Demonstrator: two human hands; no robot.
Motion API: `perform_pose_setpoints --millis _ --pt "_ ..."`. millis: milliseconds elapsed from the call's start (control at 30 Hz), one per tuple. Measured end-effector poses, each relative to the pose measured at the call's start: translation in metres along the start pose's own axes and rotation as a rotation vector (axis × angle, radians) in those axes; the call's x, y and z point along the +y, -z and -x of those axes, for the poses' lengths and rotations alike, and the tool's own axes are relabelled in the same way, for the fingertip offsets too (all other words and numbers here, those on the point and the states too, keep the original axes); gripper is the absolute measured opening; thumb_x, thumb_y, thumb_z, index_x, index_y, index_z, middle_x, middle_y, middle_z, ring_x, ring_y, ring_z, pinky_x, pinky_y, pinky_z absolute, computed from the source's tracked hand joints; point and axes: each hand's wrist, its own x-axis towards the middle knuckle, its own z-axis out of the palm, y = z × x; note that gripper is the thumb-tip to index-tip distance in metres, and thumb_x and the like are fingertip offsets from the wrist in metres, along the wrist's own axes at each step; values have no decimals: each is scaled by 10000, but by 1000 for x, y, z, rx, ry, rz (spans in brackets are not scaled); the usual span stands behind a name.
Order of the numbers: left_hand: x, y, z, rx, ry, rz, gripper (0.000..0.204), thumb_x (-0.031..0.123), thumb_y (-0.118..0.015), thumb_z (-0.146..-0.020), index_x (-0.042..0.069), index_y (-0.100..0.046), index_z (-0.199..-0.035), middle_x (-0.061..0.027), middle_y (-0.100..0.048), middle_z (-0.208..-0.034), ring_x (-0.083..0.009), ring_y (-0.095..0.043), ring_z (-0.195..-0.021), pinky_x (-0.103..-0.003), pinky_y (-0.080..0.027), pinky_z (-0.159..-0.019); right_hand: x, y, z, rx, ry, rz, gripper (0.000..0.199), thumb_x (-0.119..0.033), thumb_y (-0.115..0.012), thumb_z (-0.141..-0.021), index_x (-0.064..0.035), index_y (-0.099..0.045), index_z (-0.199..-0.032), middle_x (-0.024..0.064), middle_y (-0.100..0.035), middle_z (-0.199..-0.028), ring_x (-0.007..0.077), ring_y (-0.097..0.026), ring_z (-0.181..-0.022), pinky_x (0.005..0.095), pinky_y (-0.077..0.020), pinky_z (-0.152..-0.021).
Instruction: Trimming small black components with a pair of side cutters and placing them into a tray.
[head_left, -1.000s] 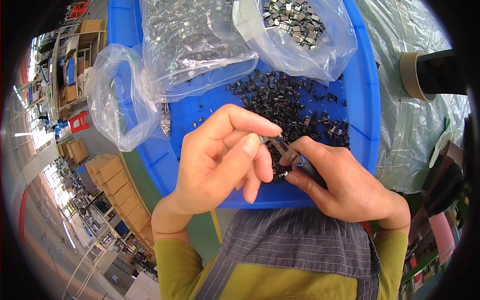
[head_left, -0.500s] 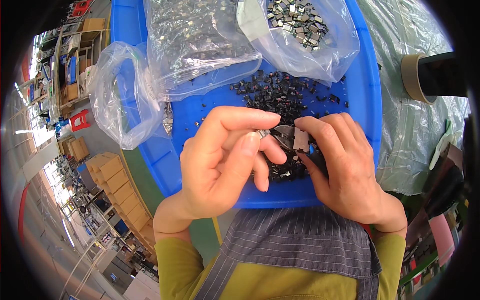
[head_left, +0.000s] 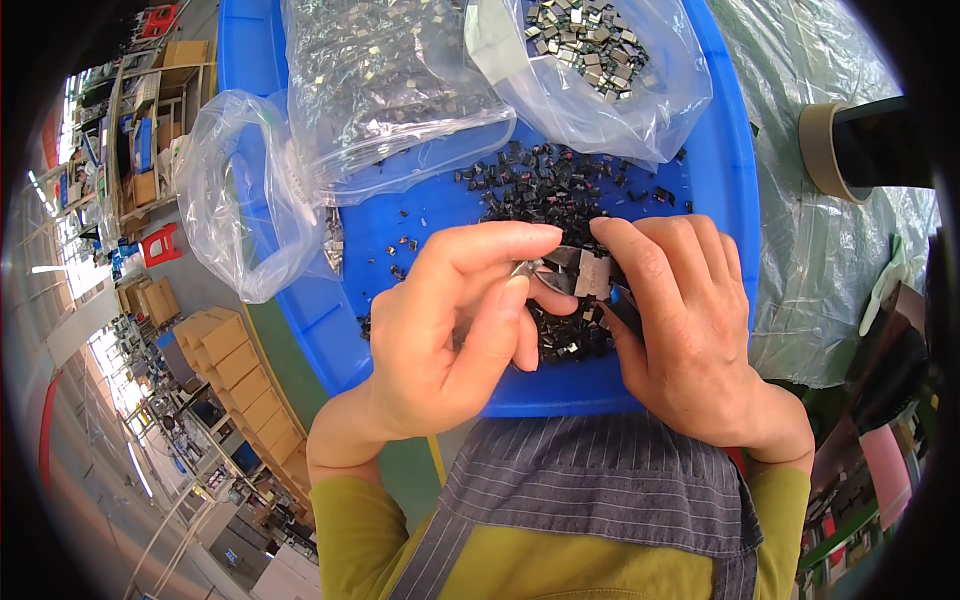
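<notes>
My right hand (head_left: 690,330) is wrapped round a pair of cutting pliers (head_left: 594,274), whose metal jaws point left. The handles are mostly hidden in the palm. Between thumb and fingers, my left hand (head_left: 440,340) pinches a small metal part (head_left: 523,268), largely covered by the fingertips. The jaw tips are right at this part; whether they bite on it I cannot tell. Both hands hover over a blue tray (head_left: 738,230), where a heap of small black pieces (head_left: 545,185) lies under and beyond them.
An opened clear bag (head_left: 680,120) of small metal-cased parts (head_left: 595,50) stands at the tray's far right. Beside it lies a fuller clear bag (head_left: 400,100); a crumpled clear bag (head_left: 240,205) hangs over the left rim. A tape roll (head_left: 822,150) sits on plastic sheeting to the right.
The pliers have turned slightly, and their jaws are a little lower, close against the part in my left hand. My left hand's fingers have shifted slightly.
</notes>
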Motion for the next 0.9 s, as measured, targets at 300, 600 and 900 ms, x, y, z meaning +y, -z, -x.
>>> perform_pose_setpoints --millis 300,600,900 --pt "6 3 1 60 149 127 272 161 -397 -962 -37 -511 -1111 -158 -668 -727 -97 -569 -463 -179 -356 -428 3 -8 1 130 48 78 460 -33 -655 -614 -79 -578 -1065 47 -471 -815 234 -476 -758 358 -357 -667" --pt "4 2 2 42 116 106 256 160 -406 -968 -26 -486 -1125 -171 -666 -733 -103 -587 -484 -179 -368 -432 3 -3 3 34 43 81 613 74 -659 -546 -50 -562 -1139 89 -500 -876 275 -501 -785 382 -367 -682" --pt "2 2 5 18 -3 -1 243 124 -388 -972 -16 -446 -1162 -168 -662 -754 -96 -581 -512 -175 -380 -446 1 -3 3 36 49 104 629 35 -682 -516 -51 -566 -1128 83 -487 -859 270 -493 -771 380 -361 -669"
